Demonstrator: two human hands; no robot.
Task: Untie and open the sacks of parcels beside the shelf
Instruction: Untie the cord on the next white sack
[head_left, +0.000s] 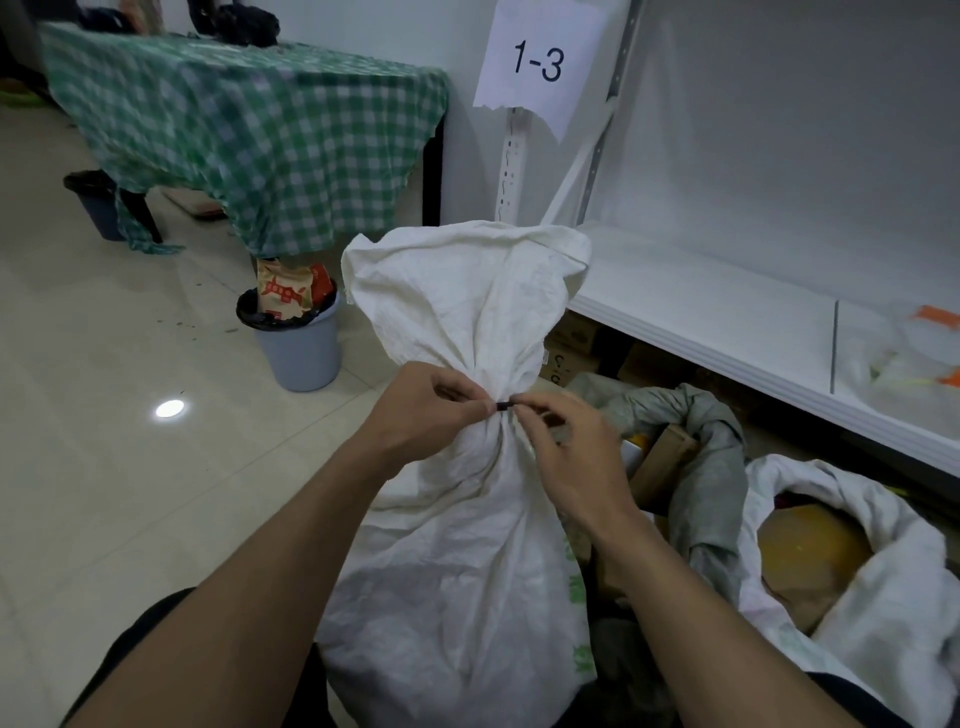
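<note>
A grey bin (301, 353) is standing on the floor at far left. The left hand (421, 410) is pinching the black tie (501, 406) around the neck of the upright white sack (457, 571) at near centre. The right hand (571, 447) is pinching the tie's other side. Two opened sacks (711, 467) are lying right, beside the white shelf (701, 312).

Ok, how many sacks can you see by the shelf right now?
3: a tied white sack in the middle, an open grey sack to its right, an open white sack farthest right. Others may be hidden.
</note>
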